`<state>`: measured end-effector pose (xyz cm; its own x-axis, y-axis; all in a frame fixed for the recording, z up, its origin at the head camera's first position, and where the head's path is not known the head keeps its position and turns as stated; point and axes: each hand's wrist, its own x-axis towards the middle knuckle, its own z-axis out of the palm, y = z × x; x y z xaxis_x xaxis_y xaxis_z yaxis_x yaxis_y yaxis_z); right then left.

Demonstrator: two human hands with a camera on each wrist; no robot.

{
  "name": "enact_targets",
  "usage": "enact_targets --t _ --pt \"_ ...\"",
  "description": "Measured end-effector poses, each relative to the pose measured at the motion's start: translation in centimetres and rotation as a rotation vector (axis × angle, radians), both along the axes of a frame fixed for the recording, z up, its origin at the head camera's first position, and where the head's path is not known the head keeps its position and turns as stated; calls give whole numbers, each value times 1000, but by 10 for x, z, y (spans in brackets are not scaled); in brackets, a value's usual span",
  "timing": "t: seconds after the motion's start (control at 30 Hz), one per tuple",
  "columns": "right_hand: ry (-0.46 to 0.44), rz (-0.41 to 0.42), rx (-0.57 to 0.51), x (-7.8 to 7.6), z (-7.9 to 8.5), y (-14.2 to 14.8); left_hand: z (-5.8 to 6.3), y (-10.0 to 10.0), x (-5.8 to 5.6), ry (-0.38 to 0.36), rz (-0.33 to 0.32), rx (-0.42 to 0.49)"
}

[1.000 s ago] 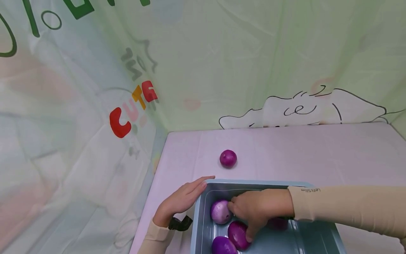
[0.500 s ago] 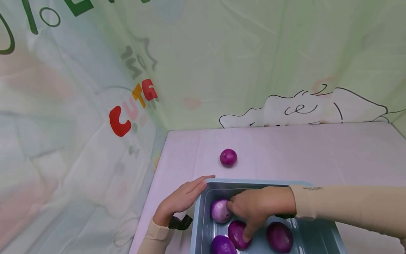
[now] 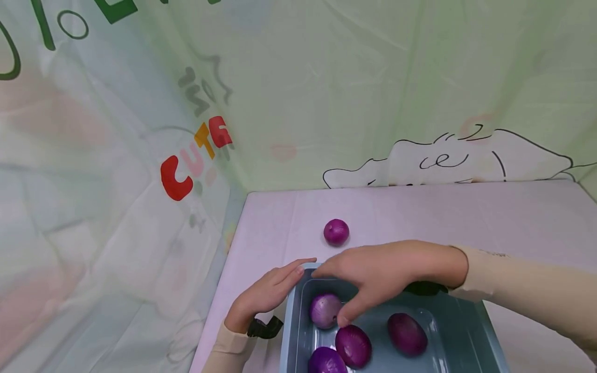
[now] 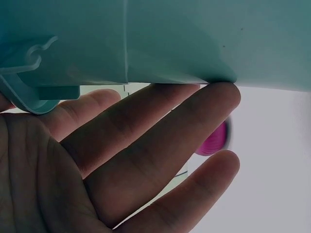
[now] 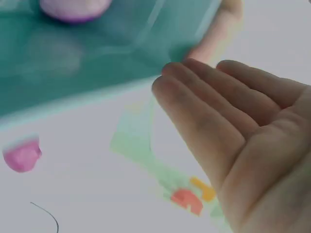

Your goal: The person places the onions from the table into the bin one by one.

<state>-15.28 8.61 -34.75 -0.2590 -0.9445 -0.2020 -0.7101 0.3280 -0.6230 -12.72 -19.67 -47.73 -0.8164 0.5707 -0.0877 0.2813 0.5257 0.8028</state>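
Several red onions lie in a blue-grey plastic bin (image 3: pixel 464 336): a pale one (image 3: pixel 325 311) near the far left corner, a darker onion (image 3: pixel 353 346) beside it, a violet one (image 3: pixel 327 360) at the lower frame edge and a dark onion (image 3: pixel 407 334) to the right. My left hand (image 3: pixel 267 292) rests against the outside of the bin's far left corner, its fingers straight in the left wrist view. Over the bin's far rim my right hand (image 3: pixel 389 272) is stretched out, fingers extended and holding nothing. Its thumb tip is near the pale and darker onions.
Another red onion (image 3: pixel 336 232) sits on the pale pink tablecloth (image 3: pixel 448 223) beyond the bin's far rim. A printed fabric curtain (image 3: pixel 280 93) closes off the back and left side of the table.
My right hand has let go of the darker onion, risen and straightened its fingers. The dark onion at right, partly covered earlier, is now uncovered. My left hand has stayed put.
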Motion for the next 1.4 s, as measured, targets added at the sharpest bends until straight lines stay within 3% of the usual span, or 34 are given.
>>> enact_targets --t 0.17,0.3,0.47,0.6,0.77,1.03,1.4 --pt "16 -62 -90 -21 15 9 0 0 0 -1 -6 -5" --pt "20 -138 -136 -51 16 18 2 1 0 7 10 -45" --pt "-103 -268 -185 -101 -3 34 0 1 -1 4 11 -43" --pt "-87 -368 -199 -136 -21 48 -1 0 1 10 13 -39" --pt "-94 -516 -218 -167 -42 61 0 1 3 5 9 -34" --pt "-128 -629 -260 -191 -79 61 2 1 2 42 5 -49" --pt "-59 -644 -141 -195 -134 40 0 2 0 14 12 -39"
